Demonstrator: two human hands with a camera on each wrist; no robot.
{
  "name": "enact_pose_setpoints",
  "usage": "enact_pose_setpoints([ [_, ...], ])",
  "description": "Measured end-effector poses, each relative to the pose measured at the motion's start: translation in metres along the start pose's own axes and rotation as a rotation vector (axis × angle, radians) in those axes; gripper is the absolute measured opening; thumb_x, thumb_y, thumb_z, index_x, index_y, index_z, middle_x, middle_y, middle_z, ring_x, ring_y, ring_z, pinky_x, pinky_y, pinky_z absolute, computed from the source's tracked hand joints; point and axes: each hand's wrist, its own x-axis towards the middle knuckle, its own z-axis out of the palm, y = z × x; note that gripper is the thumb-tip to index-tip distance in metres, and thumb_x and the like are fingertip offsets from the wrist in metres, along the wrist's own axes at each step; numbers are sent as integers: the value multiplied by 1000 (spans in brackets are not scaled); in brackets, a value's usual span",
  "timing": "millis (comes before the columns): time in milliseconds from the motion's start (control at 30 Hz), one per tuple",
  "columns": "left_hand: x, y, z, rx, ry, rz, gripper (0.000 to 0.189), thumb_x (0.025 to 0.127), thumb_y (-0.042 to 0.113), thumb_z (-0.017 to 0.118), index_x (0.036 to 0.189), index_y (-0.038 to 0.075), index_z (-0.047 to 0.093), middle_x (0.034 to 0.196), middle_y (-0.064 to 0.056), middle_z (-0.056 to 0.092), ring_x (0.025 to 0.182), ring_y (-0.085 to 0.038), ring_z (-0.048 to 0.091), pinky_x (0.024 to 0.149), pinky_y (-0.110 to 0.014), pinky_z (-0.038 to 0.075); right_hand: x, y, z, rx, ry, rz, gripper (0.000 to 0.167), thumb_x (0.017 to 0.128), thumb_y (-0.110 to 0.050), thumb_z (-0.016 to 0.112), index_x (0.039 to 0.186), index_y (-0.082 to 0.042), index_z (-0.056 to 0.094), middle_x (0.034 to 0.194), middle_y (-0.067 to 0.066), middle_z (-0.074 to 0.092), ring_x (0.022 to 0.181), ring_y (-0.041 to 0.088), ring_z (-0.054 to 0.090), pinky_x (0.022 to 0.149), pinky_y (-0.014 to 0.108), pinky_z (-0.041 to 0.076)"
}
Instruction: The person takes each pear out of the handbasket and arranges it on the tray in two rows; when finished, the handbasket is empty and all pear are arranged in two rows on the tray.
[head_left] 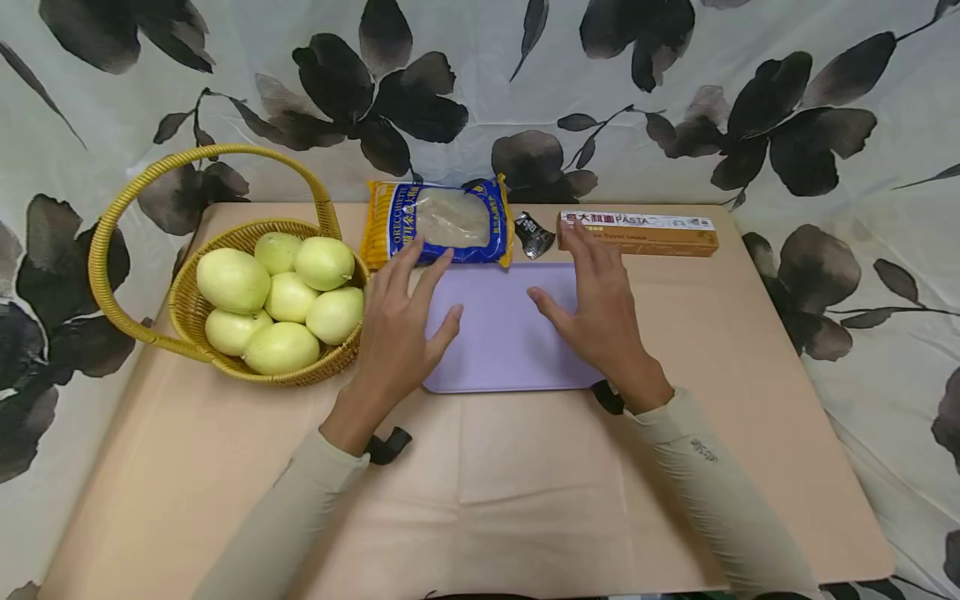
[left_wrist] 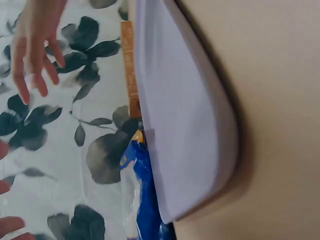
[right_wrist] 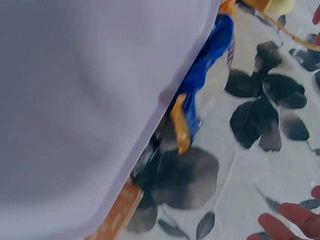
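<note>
My left hand [head_left: 401, 321], fingers spread, is over the left end of a lavender tray [head_left: 502, 333], between it and a wicker basket. Over the tray's right end is my right hand [head_left: 600, 308], fingers extended and thumb pointing inward. Neither hand holds anything. The tray's raised rim shows close up in the left wrist view [left_wrist: 190, 115] and the right wrist view [right_wrist: 100, 100]. Behind it lie a blue and yellow orecchiette pasta bag [head_left: 450, 221], a small black packet [head_left: 533, 236] and an orange-brown pasta box [head_left: 652, 237].
The yellow wicker basket [head_left: 187, 308] at the left has a tall arched handle [head_left: 105, 225] and holds several pale green round fruits [head_left: 234, 281]. A beige cloth [head_left: 540, 500] covers the table. Floral fabric [head_left: 480, 83] hangs behind and at the sides.
</note>
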Motion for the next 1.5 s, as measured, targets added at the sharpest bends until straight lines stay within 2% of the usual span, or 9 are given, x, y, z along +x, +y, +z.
enact_pose_setpoints([
  [267,-34,-4,-30,-197,369,-174,52,92,18,70,143,11,67,157,-13,57,135,-40,53,112,-50,41,5,-25,18,148,23,-81,86,94,-35,82,164,-12,38,167,11,44,150,31,45,121,54,45],
  [467,-59,-8,-49,-230,595,-301,46,87,11,72,132,0,70,146,-17,64,136,-35,54,114,-39,37,11,-43,30,191,8,-126,84,93,-34,83,162,-11,41,164,11,48,145,31,48,116,51,50],
  [667,-79,-11,-64,-242,743,-443,43,84,-1,68,127,-4,71,135,-19,69,130,-20,55,100,-27,40,19,-60,40,213,10,-161,80,94,-35,82,160,-9,44,162,12,50,147,30,48,119,51,48],
  [833,-98,-24,-70,-249,828,-595,41,86,-3,68,126,2,72,135,-6,66,132,-16,53,100,-27,44,25,-77,49,243,15,-198,77,95,-36,80,159,-9,46,160,11,52,147,28,50,122,46,47],
  [967,-116,-44,-70,-275,859,-712,40,87,1,70,127,6,72,141,-4,56,140,-19,48,99,-31,47,29,-91,59,274,2,-232,76,95,-36,80,158,-9,47,158,11,54,147,26,51,122,43,46],
  [1133,-132,-67,-68,-424,805,-852,46,93,0,72,137,9,68,160,-5,40,150,-20,40,105,-34,49,34,-105,71,305,-20,-259,73,96,-35,79,157,-9,48,156,10,55,145,25,52,122,41,46],
  [1233,-138,-77,-69,-570,743,-868,54,95,-3,70,147,8,61,172,-8,29,156,-26,36,118,-37,48,36,-112,79,322,-46,-264,72,97,-36,77,158,-9,48,155,11,56,144,26,53,120,42,47],
  [1333,-142,-84,-71,-688,676,-852,61,97,-5,69,155,10,53,174,-7,29,159,-27,33,123,-39,45,39,-121,86,340,-79,-262,72,98,-37,77,158,-10,48,155,11,56,144,26,53,120,43,48],
  [1500,-144,-90,-71,-844,643,-828,67,99,-8,65,160,10,46,174,-7,32,161,-27,30,125,-28,40,45,-137,100,363,-136,-254,70,98,-36,77,157,-10,49,153,11,57,144,26,53,118,43,49],
])
